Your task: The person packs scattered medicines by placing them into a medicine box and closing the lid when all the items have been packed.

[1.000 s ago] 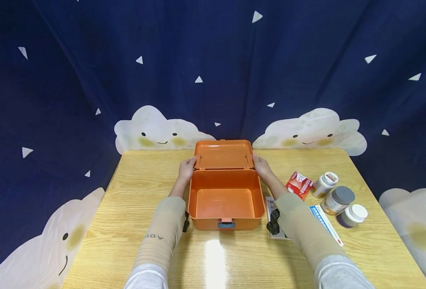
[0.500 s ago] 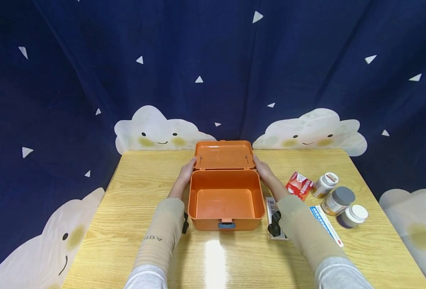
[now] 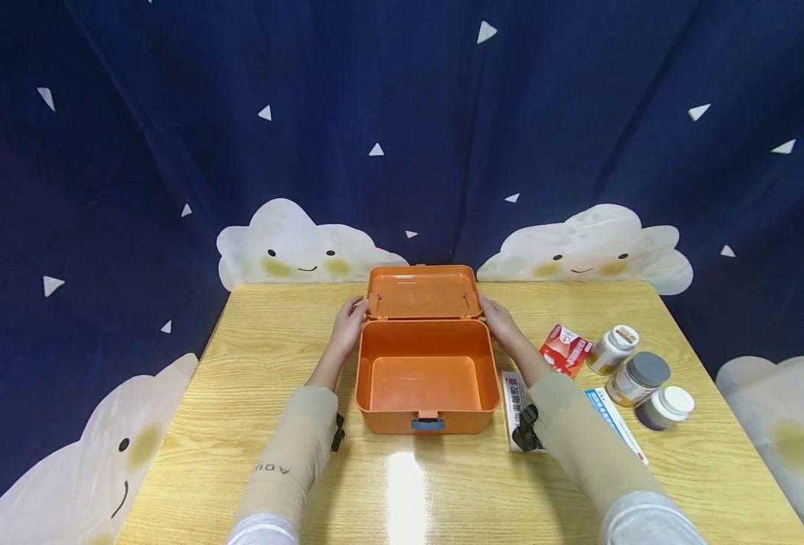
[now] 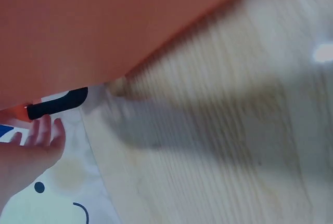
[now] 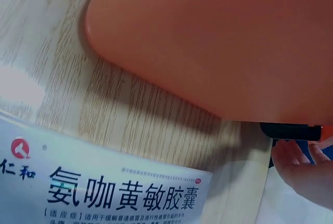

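An orange box (image 3: pixel 429 422) stands on the table with its lid (image 3: pixel 422 291) tipped back, the inside showing bare. The blue latch (image 3: pixel 428 425) hangs at its front. My left hand (image 3: pixel 347 322) is at the lid's left edge, with fingers apart; in the left wrist view its fingertips lie just under the black handle (image 4: pixel 60 103). At the lid's right edge is my right hand (image 3: pixel 502 322), fingers mostly extended. The right wrist view shows those fingertips right at the handle's other end (image 5: pixel 291 131).
Right of the box lies a white medicine box (image 3: pixel 513 393), partly under my right forearm. Farther right are a red packet (image 3: pixel 565 350), a blue-and-white thermometer package (image 3: pixel 615 424), a white-capped bottle (image 3: pixel 613 348), a grey-lidded jar (image 3: pixel 637 377) and another white-lidded jar (image 3: pixel 664 407).
My left hand has loosened at the lid edge and its forearm has shifted left. My right forearm has moved slightly right. The lid and box look the same.
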`<control>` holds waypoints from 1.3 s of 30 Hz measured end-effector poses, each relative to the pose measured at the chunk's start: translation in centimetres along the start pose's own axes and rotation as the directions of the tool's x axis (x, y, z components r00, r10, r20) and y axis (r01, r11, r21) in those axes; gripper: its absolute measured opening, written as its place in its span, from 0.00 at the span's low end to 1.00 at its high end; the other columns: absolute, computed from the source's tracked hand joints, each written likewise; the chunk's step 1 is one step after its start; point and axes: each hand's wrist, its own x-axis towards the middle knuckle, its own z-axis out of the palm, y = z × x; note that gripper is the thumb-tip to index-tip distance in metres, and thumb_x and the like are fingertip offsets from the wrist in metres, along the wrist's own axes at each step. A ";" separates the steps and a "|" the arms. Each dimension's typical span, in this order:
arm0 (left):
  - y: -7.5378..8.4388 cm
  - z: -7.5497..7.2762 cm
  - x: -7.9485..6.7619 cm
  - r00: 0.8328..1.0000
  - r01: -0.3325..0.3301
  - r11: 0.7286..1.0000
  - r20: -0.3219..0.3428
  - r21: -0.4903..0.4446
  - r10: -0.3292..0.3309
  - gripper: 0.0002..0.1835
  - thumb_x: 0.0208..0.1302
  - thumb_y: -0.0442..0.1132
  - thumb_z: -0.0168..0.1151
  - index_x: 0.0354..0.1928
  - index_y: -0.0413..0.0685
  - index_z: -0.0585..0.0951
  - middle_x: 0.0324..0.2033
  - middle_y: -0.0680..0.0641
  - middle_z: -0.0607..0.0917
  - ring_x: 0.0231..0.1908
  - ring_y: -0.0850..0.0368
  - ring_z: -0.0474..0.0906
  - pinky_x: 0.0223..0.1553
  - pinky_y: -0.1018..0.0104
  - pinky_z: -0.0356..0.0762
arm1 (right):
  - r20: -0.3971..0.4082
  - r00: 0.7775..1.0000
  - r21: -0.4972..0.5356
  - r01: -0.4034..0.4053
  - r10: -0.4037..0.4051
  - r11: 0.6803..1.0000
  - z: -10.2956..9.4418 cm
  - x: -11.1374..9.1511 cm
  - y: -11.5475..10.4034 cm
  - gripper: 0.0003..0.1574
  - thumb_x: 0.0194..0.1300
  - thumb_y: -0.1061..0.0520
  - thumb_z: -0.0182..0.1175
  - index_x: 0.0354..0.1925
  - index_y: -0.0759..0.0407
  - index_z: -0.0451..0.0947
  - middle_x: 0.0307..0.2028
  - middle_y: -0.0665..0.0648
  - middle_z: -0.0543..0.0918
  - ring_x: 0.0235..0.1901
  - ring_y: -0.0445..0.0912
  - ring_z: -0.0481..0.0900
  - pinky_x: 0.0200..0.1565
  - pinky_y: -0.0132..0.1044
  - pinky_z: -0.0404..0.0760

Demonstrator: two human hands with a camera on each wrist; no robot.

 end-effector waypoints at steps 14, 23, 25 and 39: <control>7.2 -1.4 -9.5 0.980 -0.200 0.887 0.080 0.416 0.183 0.28 0.57 0.39 0.60 0.58 0.35 0.67 0.45 0.35 0.74 0.42 0.39 0.73 0.44 0.51 0.71 | 0.027 0.995 -0.090 0.097 -0.095 0.991 -1.0 -1.5 0.0 0.38 0.71 0.44 0.34 0.66 0.70 0.45 0.61 0.75 0.56 0.59 0.68 0.59 0.56 0.56 0.62; 7.5 -2.0 -12.4 0.973 -0.232 0.716 0.143 0.658 0.183 0.29 0.55 0.47 0.61 0.57 0.39 0.70 0.41 0.42 0.77 0.39 0.44 0.75 0.38 0.56 0.72 | 0.029 0.926 -0.467 0.346 -0.377 0.814 -2.1 -3.1 0.1 0.31 0.70 0.49 0.41 0.61 0.71 0.57 0.55 0.75 0.67 0.53 0.67 0.67 0.54 0.56 0.64; 7.5 -2.0 -12.9 0.968 -0.248 0.677 0.163 0.693 0.188 0.29 0.54 0.47 0.61 0.56 0.39 0.71 0.41 0.43 0.78 0.38 0.46 0.76 0.39 0.56 0.72 | 0.042 0.910 -0.530 0.370 -0.413 0.763 -2.3 -3.6 0.2 0.31 0.70 0.49 0.42 0.61 0.71 0.58 0.55 0.74 0.67 0.54 0.66 0.66 0.54 0.56 0.63; 8.8 -1.9 -15.1 0.958 -0.286 0.406 0.267 0.868 0.102 0.33 0.52 0.49 0.58 0.57 0.36 0.69 0.51 0.38 0.75 0.50 0.41 0.72 0.48 0.46 0.68 | 0.056 0.861 -0.886 0.277 -0.506 0.373 -3.1 -7.2 1.6 0.37 0.60 0.45 0.55 0.61 0.62 0.61 0.53 0.70 0.69 0.51 0.64 0.69 0.49 0.59 0.67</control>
